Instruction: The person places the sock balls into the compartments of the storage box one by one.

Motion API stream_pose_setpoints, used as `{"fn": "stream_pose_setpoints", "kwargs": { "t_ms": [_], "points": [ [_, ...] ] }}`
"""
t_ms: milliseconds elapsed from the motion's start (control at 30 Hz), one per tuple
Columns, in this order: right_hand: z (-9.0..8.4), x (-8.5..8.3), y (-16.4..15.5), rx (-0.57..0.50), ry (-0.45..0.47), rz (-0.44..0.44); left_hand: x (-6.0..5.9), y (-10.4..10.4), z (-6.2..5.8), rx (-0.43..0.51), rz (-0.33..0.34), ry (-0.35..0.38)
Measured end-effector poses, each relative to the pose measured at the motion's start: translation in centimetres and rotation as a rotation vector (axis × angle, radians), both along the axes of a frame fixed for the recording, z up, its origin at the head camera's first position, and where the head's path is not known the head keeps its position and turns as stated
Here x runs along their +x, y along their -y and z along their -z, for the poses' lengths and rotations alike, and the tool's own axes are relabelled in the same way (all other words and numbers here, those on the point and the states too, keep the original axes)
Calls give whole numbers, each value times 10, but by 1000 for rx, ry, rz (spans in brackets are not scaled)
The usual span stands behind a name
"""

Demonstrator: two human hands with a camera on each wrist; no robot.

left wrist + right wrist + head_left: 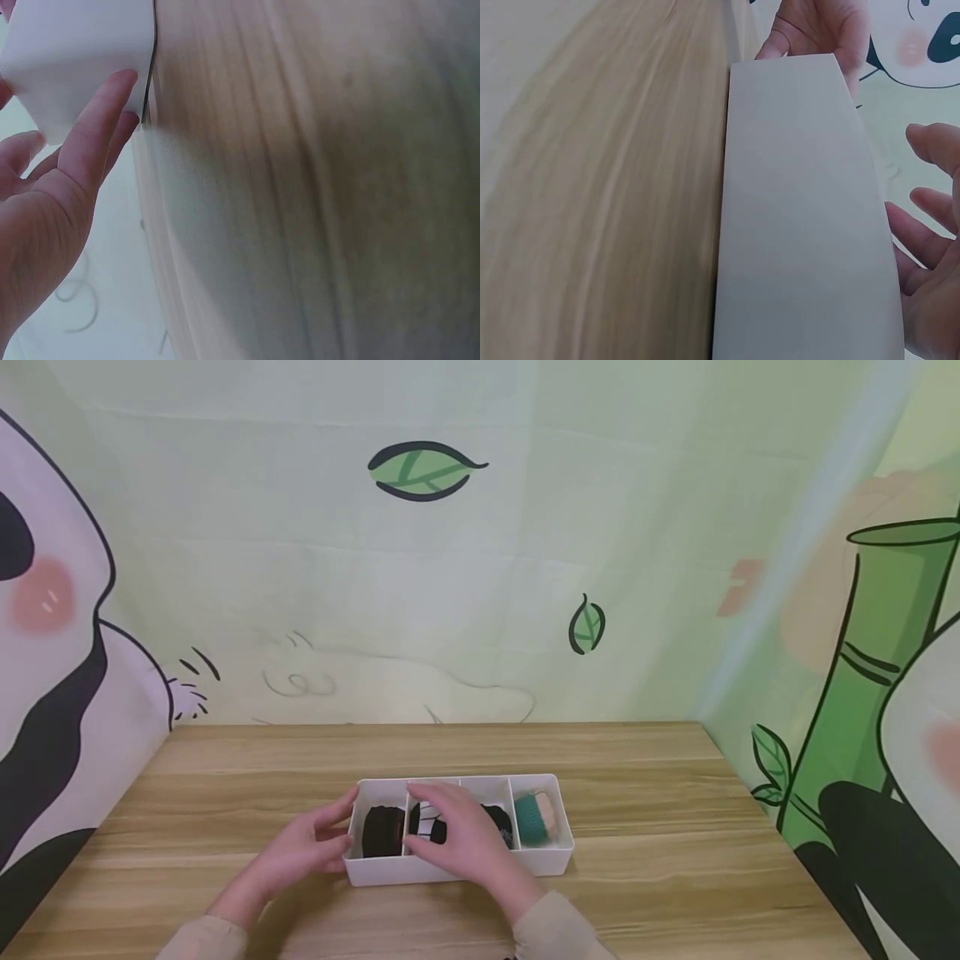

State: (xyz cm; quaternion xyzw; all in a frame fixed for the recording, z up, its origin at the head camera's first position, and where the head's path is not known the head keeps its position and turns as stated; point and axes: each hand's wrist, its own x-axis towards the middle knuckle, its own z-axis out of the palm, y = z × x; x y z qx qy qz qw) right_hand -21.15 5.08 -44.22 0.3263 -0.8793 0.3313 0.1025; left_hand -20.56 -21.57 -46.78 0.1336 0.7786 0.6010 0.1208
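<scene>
Sleeves at the frame's bottom edge, both hands at a white divided tray on the wood counter.
Tray sits near the counter's front, four compartments: dark rolled items in the left three, a teal-and-peach roll in the rightmost. Left hand rests relaxed against the tray's left end, fingers straight, gripping nothing. Right hand lies loose over the middle compartments, on the black-and-white roll; can't tell if it pinches it. My read: brace the tray's end, press straight down, mind the dividers.
</scene>
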Motion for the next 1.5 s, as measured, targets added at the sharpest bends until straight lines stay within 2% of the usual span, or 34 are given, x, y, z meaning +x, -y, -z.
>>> {"fn": "stream_pose_setpoints", "kwargs": {
  "t_ms": [300,567,933,1100,1267,1400,1500],
  "points": [
    [-3,6,-16,-50,10,12,1,1,-1,-4,-6,9],
    [-2,9,-34,-97,12,37,1,1,-3,10,16,3],
    [-2,15,-77,-90,-33,98,2,-1,-5,-37,2,-11],
    [1,17,-99,-81,-17,124,4,-2,-3,-96,-29,-104],
    [4,19,-119,-76,-35,152,7,-2,-1,-80,-47,-175],
    [5,20,-131,-75,-72,175,11,-2,0,-77,-91,-198],
    [6,21,-138,-62,-97,204,15,-1,1,-128,-145,-237]
  ]
}}
